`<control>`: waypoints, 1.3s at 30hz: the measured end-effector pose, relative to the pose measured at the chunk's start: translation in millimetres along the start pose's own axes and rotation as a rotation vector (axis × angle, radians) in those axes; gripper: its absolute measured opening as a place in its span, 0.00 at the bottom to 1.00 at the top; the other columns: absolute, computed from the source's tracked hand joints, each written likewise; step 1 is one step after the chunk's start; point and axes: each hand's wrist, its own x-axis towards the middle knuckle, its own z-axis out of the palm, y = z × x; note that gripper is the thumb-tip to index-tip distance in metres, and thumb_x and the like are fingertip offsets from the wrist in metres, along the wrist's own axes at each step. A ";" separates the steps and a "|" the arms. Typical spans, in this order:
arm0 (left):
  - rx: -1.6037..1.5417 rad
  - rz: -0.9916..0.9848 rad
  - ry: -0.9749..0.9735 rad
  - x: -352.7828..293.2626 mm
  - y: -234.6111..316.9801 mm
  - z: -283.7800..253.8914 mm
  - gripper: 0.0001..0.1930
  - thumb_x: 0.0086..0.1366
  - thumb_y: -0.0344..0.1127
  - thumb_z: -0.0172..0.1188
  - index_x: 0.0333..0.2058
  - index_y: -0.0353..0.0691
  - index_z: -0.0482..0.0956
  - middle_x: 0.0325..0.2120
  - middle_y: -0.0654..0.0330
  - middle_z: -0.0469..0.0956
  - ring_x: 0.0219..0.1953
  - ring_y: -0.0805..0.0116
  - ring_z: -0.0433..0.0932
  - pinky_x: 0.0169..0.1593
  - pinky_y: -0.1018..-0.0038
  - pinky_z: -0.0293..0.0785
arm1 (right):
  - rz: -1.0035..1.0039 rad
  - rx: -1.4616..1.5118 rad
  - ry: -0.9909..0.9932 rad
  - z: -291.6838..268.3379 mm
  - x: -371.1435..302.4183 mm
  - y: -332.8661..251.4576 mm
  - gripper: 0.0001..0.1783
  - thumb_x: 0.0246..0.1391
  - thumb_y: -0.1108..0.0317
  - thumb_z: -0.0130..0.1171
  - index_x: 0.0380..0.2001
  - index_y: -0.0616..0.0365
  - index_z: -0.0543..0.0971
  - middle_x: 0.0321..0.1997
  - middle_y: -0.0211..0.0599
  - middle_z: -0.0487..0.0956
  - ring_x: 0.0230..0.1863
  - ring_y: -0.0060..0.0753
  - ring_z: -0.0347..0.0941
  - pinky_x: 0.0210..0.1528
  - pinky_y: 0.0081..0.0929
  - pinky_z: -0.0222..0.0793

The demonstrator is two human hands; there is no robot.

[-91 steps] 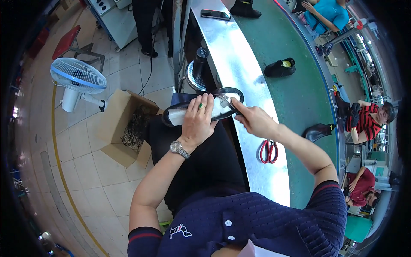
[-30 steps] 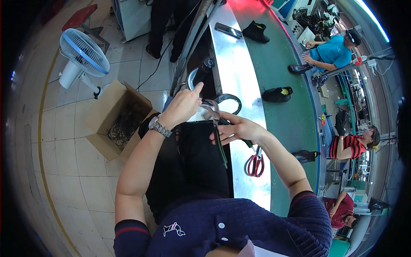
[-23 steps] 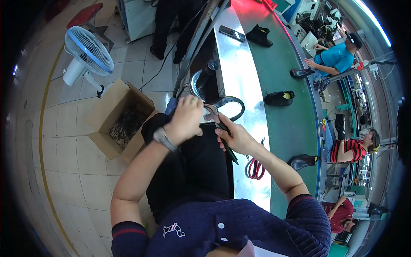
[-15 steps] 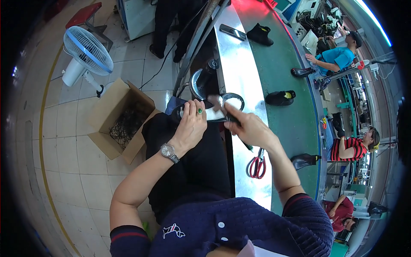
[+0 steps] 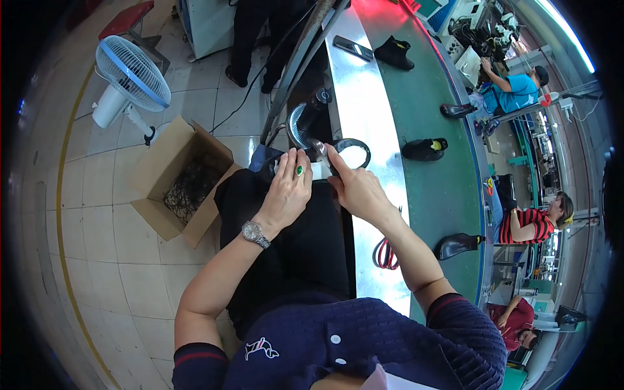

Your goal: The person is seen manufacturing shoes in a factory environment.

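Over my lap, at the bench edge, lies a dark piece of footwear with a white strip showing; its full shape is hidden under my hands. My left hand, with a green-stoned ring and a wristwatch, presses on it with fingers close together. My right hand is closed round a tool with a grey metallic end, held at the white strip; the grip is covered, and its kind is unclear. Just beyond my right hand, a black ring-shaped object rests on the bench. Red-handled scissors lie partly behind my right forearm.
A metal bench strip carries a phone. Beside it, a green conveyor belt holds several dark boots. An open carton of dark tangled material and a fan stand left. Co-workers sit across the belt.
My right hand has shifted slightly left, toward my left hand, and the tool's metallic end has moved left. My right forearm now covers more of the scissors. The left hand stays nearly in place.
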 end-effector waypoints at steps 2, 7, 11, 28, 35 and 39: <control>-0.020 -0.017 0.024 -1.6 -0.2 -0.1 0.29 0.54 0.27 0.60 0.54 0.21 0.67 0.56 0.37 0.67 0.62 0.42 0.63 0.67 0.56 0.56 | -0.109 0.161 0.192 -0.8 -2.0 -5.6 0.36 0.58 0.70 0.52 0.68 0.56 0.52 0.19 0.57 0.77 0.23 0.62 0.75 0.29 0.53 0.70; -0.469 -0.264 -0.079 13.2 -2.5 -35.7 0.35 0.46 0.29 0.71 0.53 0.24 0.69 0.51 0.41 0.70 0.58 0.45 0.68 0.62 0.60 0.64 | -0.024 -0.006 0.021 10.2 2.7 -5.2 0.35 0.58 0.70 0.51 0.68 0.56 0.52 0.19 0.57 0.77 0.23 0.62 0.75 0.30 0.54 0.70; -0.264 -0.314 -0.191 7.0 -16.3 -46.9 0.36 0.46 0.31 0.72 0.54 0.24 0.68 0.51 0.43 0.72 0.56 0.49 0.70 0.58 0.64 0.68 | -0.051 0.218 0.173 -3.2 -2.1 -22.6 0.36 0.58 0.70 0.53 0.67 0.56 0.52 0.18 0.56 0.76 0.22 0.62 0.75 0.28 0.50 0.69; -0.602 -0.206 -0.175 -2.8 -45.3 -47.5 0.51 0.44 0.29 0.74 0.65 0.35 0.52 0.54 0.39 0.70 0.58 0.43 0.67 0.60 0.61 0.68 | -0.085 0.093 0.278 -14.5 10.0 16.7 0.30 0.56 0.69 0.54 0.62 0.54 0.61 0.37 0.60 0.79 0.37 0.63 0.76 0.38 0.54 0.69; -0.851 -0.538 -0.028 -60.7 11.8 -71.2 0.62 0.48 0.45 0.76 0.69 0.33 0.37 0.68 0.39 0.45 0.66 0.48 0.58 0.60 0.64 0.69 | 0.151 0.364 -0.131 -1.7 -49.4 28.4 0.28 0.61 0.69 0.53 0.63 0.62 0.61 0.34 0.47 0.80 0.23 0.37 0.79 0.33 0.33 0.73; -0.750 -0.738 -0.081 -99.2 25.5 -69.7 0.39 0.59 0.55 0.64 0.56 0.25 0.65 0.51 0.42 0.68 0.46 0.50 0.76 0.44 0.65 0.76 | 0.133 0.737 -0.386 -10.4 -73.9 -5.3 0.33 0.63 0.69 0.55 0.68 0.59 0.57 0.34 0.35 0.80 0.26 0.24 0.78 0.35 0.24 0.75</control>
